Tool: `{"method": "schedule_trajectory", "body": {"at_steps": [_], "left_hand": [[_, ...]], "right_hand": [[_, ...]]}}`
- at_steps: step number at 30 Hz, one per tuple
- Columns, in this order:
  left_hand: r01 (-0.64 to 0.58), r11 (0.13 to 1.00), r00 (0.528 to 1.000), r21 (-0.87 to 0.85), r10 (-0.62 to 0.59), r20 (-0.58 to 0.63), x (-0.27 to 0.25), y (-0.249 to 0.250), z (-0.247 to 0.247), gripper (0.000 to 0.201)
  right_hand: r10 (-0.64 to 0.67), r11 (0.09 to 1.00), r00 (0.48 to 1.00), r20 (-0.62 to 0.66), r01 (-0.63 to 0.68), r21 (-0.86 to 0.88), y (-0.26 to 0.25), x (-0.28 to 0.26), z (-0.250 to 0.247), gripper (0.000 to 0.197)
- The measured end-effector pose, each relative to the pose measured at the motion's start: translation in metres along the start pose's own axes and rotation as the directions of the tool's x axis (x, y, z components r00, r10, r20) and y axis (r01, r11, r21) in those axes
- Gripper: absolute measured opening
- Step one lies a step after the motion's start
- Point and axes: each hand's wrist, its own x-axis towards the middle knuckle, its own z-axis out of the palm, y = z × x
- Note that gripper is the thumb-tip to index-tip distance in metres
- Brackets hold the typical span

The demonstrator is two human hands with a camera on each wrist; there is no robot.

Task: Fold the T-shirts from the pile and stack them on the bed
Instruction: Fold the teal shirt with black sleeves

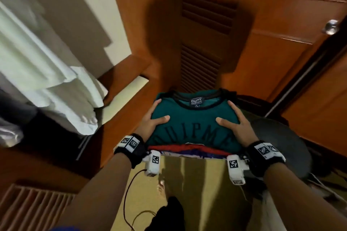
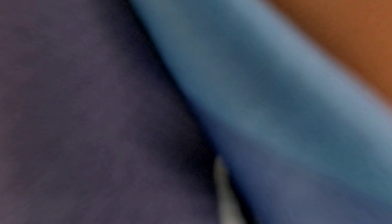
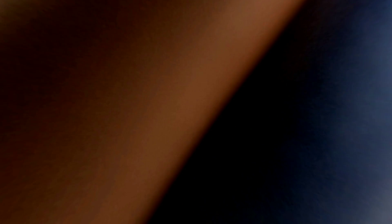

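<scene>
A folded dark green T-shirt (image 1: 193, 124) with black lettering and a black collar tops a small stack, held up in front of me above the floor. Under it shows the edge of a red and blue folded shirt (image 1: 187, 149). My left hand (image 1: 155, 117) grips the stack's left side, thumb pressed on top. My right hand (image 1: 234, 120) grips the right side the same way. The fingers under the stack are hidden. The left wrist view is a blur of blue-green cloth (image 2: 265, 93); the right wrist view shows only dark and brown blur.
White bedding (image 1: 47, 73) on a wood-framed bed lies to the left. Ahead stands a louvred wooden door (image 1: 204, 43), with another door and its knob (image 1: 331, 26) to the right. A dark round object (image 1: 281, 146) sits at right. A cable (image 1: 129, 193) crosses the floor.
</scene>
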Motion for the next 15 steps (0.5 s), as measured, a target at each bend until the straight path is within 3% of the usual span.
{"method": "schedule_trajectory", "body": {"at_steps": [9, 15], "left_hand": [[-0.090, 0.973, 0.963, -0.211, 0.032, -0.266, 0.137, 0.068, -0.178, 0.074], [-0.130, 0.968, 0.922, -0.216, 0.038, -0.386, 0.201, 0.104, -0.252, 0.073]], "right_hand": [[-0.007, 0.997, 0.955, 0.298, 0.029, -0.069, -0.066, 0.238, 0.181, 0.087], [0.005, 0.988, 0.924, 0.382, 0.055, -0.146, -0.094, 0.354, 0.266, 0.090]]}}
